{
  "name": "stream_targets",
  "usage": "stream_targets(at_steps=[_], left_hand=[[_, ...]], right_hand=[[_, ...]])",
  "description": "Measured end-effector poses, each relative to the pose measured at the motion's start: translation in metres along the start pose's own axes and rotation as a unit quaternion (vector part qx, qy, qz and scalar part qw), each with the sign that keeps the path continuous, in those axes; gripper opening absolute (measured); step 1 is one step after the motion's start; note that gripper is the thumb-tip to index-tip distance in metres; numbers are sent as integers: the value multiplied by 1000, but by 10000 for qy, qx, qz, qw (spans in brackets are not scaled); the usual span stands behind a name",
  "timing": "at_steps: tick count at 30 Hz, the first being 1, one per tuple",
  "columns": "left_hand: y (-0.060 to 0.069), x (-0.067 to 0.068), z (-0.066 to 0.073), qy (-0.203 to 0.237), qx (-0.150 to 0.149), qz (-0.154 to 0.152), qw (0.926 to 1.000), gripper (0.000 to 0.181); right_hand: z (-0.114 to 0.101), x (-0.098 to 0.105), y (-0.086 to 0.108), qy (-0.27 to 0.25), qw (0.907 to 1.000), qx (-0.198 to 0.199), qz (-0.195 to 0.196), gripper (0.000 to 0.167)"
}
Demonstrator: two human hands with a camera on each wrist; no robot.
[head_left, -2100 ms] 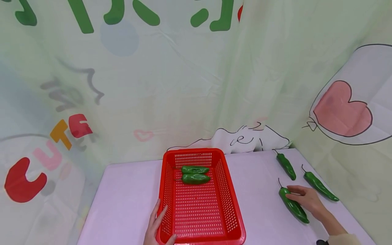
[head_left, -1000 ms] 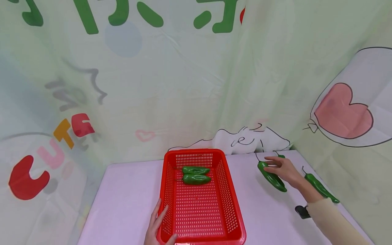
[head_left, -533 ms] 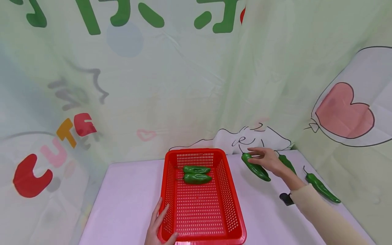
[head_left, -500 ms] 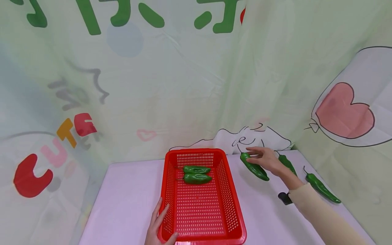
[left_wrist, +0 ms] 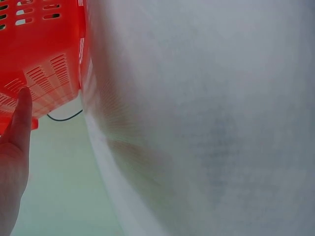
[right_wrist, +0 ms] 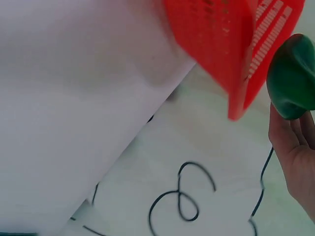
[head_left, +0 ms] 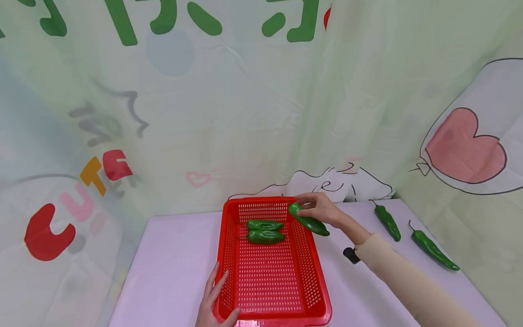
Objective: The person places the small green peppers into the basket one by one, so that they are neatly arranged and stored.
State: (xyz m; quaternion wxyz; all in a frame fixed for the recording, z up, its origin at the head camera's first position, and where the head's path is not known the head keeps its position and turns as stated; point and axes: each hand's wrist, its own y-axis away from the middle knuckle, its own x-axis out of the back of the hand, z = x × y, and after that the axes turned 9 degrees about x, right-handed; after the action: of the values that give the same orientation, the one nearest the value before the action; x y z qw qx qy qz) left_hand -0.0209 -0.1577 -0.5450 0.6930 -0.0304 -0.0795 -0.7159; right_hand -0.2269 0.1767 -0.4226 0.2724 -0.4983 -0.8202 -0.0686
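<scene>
Pinching a long glossy green pepper (head_left: 312, 224) between thumb and fingers, the right hand (head_left: 320, 209) is now over the red perforated plastic basket's (head_left: 269, 286) far right rim; half a second ago it was out over the pale lilac table (head_left: 171, 263). Left hand (head_left: 212, 303) hasn't budged, fingers spread at the near-left rim.

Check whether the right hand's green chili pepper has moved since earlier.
Yes: in the head view, the green chili pepper moved left, now overlapping the red basket at its right rim.
</scene>
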Motion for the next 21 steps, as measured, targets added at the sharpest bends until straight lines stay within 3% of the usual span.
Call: stream_targets(at_steps=[9,21], left_hand=[[-2,1,-1,52,-167,-149,9997,77],[-2,1,1,98,79,-190,9997,82]], right_hand=[[-14,-39,-28,218,9962,492,-680,44],[-17,-81,-48,150,9866,679,-1474,41]])
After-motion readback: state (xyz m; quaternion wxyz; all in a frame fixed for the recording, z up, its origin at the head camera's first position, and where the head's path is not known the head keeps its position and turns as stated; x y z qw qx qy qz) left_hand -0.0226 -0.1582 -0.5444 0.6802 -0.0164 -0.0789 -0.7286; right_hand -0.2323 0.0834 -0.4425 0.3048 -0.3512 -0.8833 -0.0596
